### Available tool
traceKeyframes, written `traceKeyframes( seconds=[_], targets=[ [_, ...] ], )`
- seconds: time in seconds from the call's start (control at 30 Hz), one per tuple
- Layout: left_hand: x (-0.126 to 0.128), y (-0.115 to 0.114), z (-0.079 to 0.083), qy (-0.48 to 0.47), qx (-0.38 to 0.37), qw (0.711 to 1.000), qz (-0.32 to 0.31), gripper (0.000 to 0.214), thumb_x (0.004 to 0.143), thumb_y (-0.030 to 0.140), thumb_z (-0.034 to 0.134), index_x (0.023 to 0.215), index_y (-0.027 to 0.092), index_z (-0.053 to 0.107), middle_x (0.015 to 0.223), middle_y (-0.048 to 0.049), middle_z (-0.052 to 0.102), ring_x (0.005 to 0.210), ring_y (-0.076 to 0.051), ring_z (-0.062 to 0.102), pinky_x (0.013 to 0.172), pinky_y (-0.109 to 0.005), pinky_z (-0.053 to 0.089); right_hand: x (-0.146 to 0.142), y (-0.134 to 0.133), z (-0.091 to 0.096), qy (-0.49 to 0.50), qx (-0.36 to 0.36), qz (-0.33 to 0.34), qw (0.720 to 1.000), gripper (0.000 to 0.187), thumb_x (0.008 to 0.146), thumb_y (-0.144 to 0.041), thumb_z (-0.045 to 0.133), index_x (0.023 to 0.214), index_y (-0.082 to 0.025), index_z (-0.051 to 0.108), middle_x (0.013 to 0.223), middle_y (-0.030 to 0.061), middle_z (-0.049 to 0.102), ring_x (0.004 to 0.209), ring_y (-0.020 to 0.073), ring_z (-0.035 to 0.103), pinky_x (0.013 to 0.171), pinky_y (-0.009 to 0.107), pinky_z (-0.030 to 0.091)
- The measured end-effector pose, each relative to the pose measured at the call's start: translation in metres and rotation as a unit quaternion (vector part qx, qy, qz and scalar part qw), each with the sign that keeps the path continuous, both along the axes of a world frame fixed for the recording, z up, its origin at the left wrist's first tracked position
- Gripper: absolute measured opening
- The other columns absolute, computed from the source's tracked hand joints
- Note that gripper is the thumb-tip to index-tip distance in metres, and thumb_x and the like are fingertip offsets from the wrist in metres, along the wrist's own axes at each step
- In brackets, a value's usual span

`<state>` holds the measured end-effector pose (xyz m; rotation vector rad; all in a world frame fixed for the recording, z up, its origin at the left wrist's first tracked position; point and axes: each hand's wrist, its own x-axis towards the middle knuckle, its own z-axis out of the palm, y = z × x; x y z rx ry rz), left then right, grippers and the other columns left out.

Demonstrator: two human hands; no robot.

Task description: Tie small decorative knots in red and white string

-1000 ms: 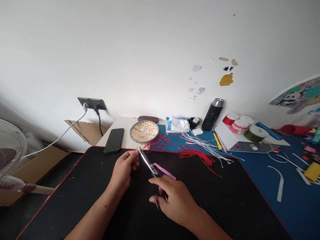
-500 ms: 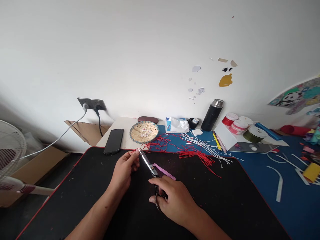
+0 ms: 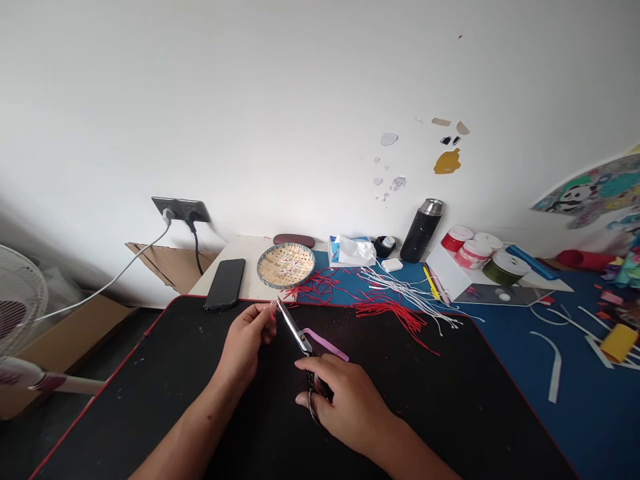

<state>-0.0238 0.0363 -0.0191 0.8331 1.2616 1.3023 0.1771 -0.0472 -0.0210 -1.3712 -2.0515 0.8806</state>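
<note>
Between the thumb and fingers of my left hand (image 3: 249, 335) is a small piece of red and white cord (image 3: 273, 309), mostly hidden by the fingertips. My right hand (image 3: 345, 397) grips a pair of scissors (image 3: 294, 327) by its dark handles, blades pointing up and left. The blade tips are right beside the cord; whether they touch it I cannot tell. Behind my left hand stands a woven basket (image 3: 270, 267) with small red and white pieces in it. A purple strip (image 3: 326, 344) lies on the black mat (image 3: 400, 427) just beyond the scissors.
Red cords (image 3: 390, 311) and white cords (image 3: 410, 291) lie along the mat's far edge. A phone (image 3: 225, 285) is at the left. Farther back are a tissue box (image 3: 336, 252), a black flask (image 3: 421, 233) and spools of cord (image 3: 505, 268). Paper scraps (image 3: 555, 373) lie at the right.
The cord has turned in my left fingers, and more red now shows below the fingertips. The scissor tips have drawn slightly apart from my left fingertips. The whole view has shifted slightly.
</note>
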Motion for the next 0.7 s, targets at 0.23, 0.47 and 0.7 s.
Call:
traceKeyframes(
  seconds=[0.23, 0.47, 0.7],
  targets=[
    [-0.0016, 0.0002, -0.0010, 0.007, 0.008, 1.000, -0.014, 0.040, 0.068, 0.052, 0.085, 0.069, 0.017, 0.065, 0.058, 0.0006, 0.060, 0.050, -0.012, 0.049, 0.046, -0.022, 0.034, 0.0000, 0.0005, -0.0001, 0.008, 0.009, 0.014, 1.000, 0.043, 0.085, -0.023, 0.078, 0.126, -0.033, 0.072, 0.091, 0.0001, 0.071, 0.078, 0.0167, 0.068, 0.076, 0.027, 0.052],
    [-0.0025, 0.0000, -0.0006, -0.001, 0.009, 1.000, -0.025, 0.041, 0.070, 0.053, 0.084, 0.078, 0.017, 0.067, 0.059, 0.0003, 0.062, 0.053, -0.013, 0.052, 0.049, -0.022, 0.037, 0.0009, 0.0005, 0.0018, 0.019, 0.004, 0.014, 1.000, 0.043, 0.085, -0.023, 0.079, 0.126, -0.034, 0.072, 0.091, -0.0009, 0.071, 0.079, 0.0159, 0.068, 0.078, 0.026, 0.052],
    [-0.0038, 0.0020, 0.0000, -0.004, 0.020, 1.000, -0.023, 0.044, 0.068, 0.050, 0.088, 0.090, 0.015, 0.072, 0.068, -0.0003, 0.064, 0.056, -0.013, 0.055, 0.048, -0.022, 0.038, 0.0007, 0.0005, -0.0008, 0.031, 0.008, 0.016, 0.999, 0.043, 0.084, -0.025, 0.081, 0.125, -0.033, 0.073, 0.091, -0.0009, 0.071, 0.078, 0.0161, 0.067, 0.076, 0.026, 0.051]
  ],
)
